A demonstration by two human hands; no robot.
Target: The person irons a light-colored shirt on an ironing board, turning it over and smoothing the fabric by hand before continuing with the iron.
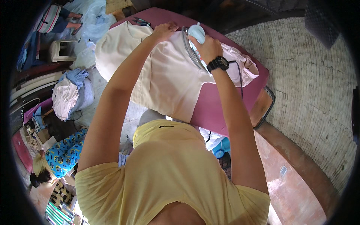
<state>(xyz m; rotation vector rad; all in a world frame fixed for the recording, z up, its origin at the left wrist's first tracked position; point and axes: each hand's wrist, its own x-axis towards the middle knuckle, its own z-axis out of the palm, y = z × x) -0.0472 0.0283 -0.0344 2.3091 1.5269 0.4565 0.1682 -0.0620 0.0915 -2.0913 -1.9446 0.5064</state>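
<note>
A pale cream shirt [165,75] lies spread over an ironing table with a maroon cover [213,108]. My right hand [208,47], with a black watch on the wrist, grips a light blue iron [195,33] tilted up at the shirt's far side. My left hand [165,30] presses on the cloth at the shirt's far edge, fingers curled onto it. A dark cord [240,80] runs from the iron down over the table. Small scissors [142,21] lie near the table's far corner.
A heap of folded clothes [71,93] rests on the floor at left, beside a white plastic stool [62,50]. A person in a blue patterned garment [63,153] sits low at left; another person's legs [62,20] show at top left. A brick wall [311,86] runs along the right.
</note>
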